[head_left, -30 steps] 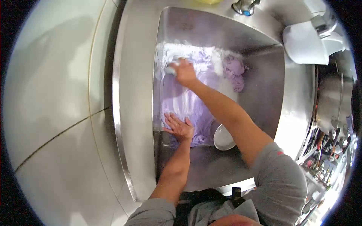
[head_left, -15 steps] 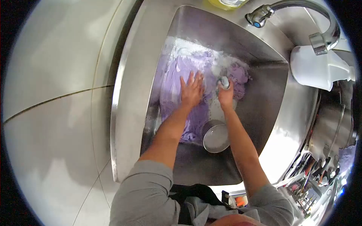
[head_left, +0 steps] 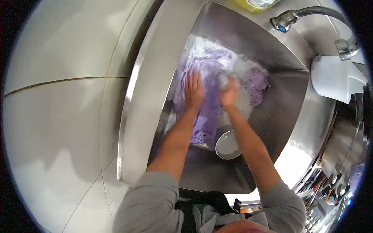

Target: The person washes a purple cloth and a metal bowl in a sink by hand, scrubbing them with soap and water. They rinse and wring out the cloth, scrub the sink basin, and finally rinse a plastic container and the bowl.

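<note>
1. Surface: steel sink [head_left: 272, 120]; purple cloth [head_left: 211, 97] spread along its left part, with white suds [head_left: 200, 44] at the far end.
2. Left hand [head_left: 194, 91]: flat on the cloth, fingers extended and released, gripping nothing.
3. Right hand [head_left: 229, 93]: just beside, over the cloth's right side; fingers closed around a small white object [head_left: 222, 80], motion-blurred, type unclear.
4. Bunched purple material [head_left: 255, 86] right of the right hand; round bowl [head_left: 228, 145] nearer the wearer.
5. Sink surround: faucet [head_left: 285, 20], yellow bottle [head_left: 254, 3], white jug [head_left: 330, 77] at right.
6. Room: pale tiles [head_left: 58, 50] left; cluttered utensils [head_left: 330, 190] lower right.
</note>
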{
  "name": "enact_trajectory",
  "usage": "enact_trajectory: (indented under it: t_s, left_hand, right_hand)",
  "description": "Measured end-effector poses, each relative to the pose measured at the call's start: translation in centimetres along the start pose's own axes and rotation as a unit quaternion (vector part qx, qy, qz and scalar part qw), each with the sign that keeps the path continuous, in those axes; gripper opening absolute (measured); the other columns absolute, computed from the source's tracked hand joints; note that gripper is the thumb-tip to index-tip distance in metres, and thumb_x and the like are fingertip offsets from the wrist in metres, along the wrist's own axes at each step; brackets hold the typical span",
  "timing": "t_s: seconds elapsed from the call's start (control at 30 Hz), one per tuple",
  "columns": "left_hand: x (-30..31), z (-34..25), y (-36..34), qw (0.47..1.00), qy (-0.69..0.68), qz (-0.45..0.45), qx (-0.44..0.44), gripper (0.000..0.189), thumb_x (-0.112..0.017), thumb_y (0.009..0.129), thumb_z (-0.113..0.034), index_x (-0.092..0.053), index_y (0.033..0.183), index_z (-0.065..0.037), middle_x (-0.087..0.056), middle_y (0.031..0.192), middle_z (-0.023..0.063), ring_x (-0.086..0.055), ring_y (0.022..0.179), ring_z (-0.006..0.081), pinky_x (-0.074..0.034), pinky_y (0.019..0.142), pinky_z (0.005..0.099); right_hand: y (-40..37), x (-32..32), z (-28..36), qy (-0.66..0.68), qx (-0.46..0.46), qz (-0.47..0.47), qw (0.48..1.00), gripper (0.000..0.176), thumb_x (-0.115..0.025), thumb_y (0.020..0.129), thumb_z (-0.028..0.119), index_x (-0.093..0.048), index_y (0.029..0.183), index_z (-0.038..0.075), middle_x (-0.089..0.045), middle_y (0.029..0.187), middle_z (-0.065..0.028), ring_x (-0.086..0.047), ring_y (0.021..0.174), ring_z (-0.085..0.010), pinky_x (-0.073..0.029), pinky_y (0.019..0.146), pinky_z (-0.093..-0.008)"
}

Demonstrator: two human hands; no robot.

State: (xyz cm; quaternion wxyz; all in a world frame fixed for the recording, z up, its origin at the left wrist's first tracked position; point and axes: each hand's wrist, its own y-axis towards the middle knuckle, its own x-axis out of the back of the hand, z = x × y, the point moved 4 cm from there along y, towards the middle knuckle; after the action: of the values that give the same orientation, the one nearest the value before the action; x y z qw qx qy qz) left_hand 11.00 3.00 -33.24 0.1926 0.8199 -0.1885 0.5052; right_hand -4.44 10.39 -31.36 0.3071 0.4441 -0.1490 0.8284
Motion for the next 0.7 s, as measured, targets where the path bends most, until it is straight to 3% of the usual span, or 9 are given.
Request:
enact_trajectory:
  t_s: [0.13,0.23,0.33,0.4,0.5,0.6,0.63,0.67,0.7]
  left_hand:
    - [2.3,0.9,-9.5,0.973,0.148,0.064,0.166,0.061,-0.044,0.091,-0.034,-0.030,0.142,-0.005,-0.026,0.150,0.0129,-0.025,0.137,0.0319,-0.021,0.108,0.0534]
    - [2.7,0.7,-11.8,0.959,0.075,0.126,0.241,0.072,-0.047,0.088,-0.041,-0.025,0.144,-0.003,-0.019,0.152,0.0169,-0.018,0.139,0.0334,-0.011,0.108,0.0588]
    - [2.6,0.6,-12.8,0.947,0.069,0.198,0.243,0.075,-0.047,0.087,-0.043,-0.022,0.145,-0.002,-0.016,0.152,0.0179,-0.014,0.140,0.0346,-0.009,0.108,0.0608]
    - [1.1,1.8,-13.3,0.941,0.099,0.200,0.252,0.076,-0.045,0.088,-0.044,-0.019,0.145,-0.001,-0.015,0.152,0.0181,-0.012,0.141,0.0370,-0.008,0.107,0.0621]
    - [1.9,0.8,-13.4,0.955,0.030,0.123,0.268,0.076,-0.041,0.089,-0.047,-0.021,0.144,0.002,-0.013,0.153,0.0195,-0.010,0.141,0.0394,-0.004,0.108,0.0613]
    - [1.0,0.9,-14.2,0.957,0.106,0.131,0.234,0.078,-0.042,0.088,-0.047,-0.020,0.144,0.002,-0.012,0.153,0.0197,-0.010,0.141,0.0397,-0.007,0.108,0.0617]
    - [0.3,1.3,-15.4,0.979,0.056,0.044,0.190,0.078,-0.043,0.088,-0.046,-0.019,0.144,0.002,-0.013,0.153,0.0194,-0.010,0.140,0.0395,-0.008,0.107,0.0626]
    - [1.0,1.4,-14.8,0.980,0.061,0.045,0.186,0.078,-0.043,0.088,-0.046,-0.019,0.144,0.002,-0.013,0.153,0.0194,-0.010,0.140,0.0395,-0.008,0.107,0.0626]
    - [1.8,1.1,-14.0,0.967,0.049,0.100,0.227,0.078,-0.043,0.088,-0.046,-0.019,0.144,0.003,-0.013,0.153,0.0195,-0.010,0.141,0.0393,-0.008,0.107,0.0628]
  right_hand:
    - [-1.8,-6.9,0.2,-0.132,0.196,0.158,0.959,0.047,-0.062,0.080,0.015,-0.051,0.125,0.006,-0.053,0.123,-0.0154,-0.048,0.116,-0.0331,-0.038,0.098,-0.0417]
    - [0.6,-5.6,-1.5,-0.132,0.119,0.152,0.972,0.047,-0.062,0.081,0.018,-0.052,0.125,0.007,-0.053,0.124,-0.0147,-0.047,0.117,-0.0332,-0.037,0.099,-0.0425]
    - [-8.9,-9.7,1.8,-0.124,0.169,0.127,0.969,0.046,-0.061,0.082,0.020,-0.052,0.125,0.008,-0.052,0.125,-0.0141,-0.045,0.119,-0.0333,-0.036,0.100,-0.0434]
    - [-5.0,-8.1,1.7,-0.146,0.229,0.188,0.944,0.046,-0.060,0.082,0.021,-0.052,0.125,0.009,-0.052,0.125,-0.0136,-0.044,0.120,-0.0333,-0.035,0.101,-0.0440]
    - [1.5,-3.9,-1.8,-0.168,0.148,0.181,0.958,0.045,-0.059,0.083,0.024,-0.053,0.125,0.010,-0.052,0.126,-0.0129,-0.042,0.121,-0.0334,-0.034,0.102,-0.0449]
    - [-7.4,-8.5,0.3,-0.142,0.154,0.132,0.969,0.045,-0.058,0.084,0.026,-0.053,0.126,0.012,-0.051,0.127,-0.0122,-0.040,0.123,-0.0335,-0.032,0.102,-0.0458]
    - [-8.1,-9.7,1.6,-0.146,0.172,0.131,0.965,0.045,-0.058,0.084,0.027,-0.053,0.126,0.012,-0.051,0.127,-0.0120,-0.039,0.123,-0.0335,-0.032,0.103,-0.0461]
    - [-5.6,-10.3,1.6,-0.211,0.205,0.160,0.942,0.044,-0.058,0.084,0.028,-0.054,0.126,0.012,-0.051,0.128,-0.0118,-0.039,0.124,-0.0335,-0.032,0.103,-0.0464]
    - [-2.1,-10.5,0.8,-0.381,0.261,0.217,0.860,0.044,-0.057,0.084,0.028,-0.054,0.126,0.013,-0.051,0.128,-0.0115,-0.038,0.124,-0.0336,-0.031,0.103,-0.0467]
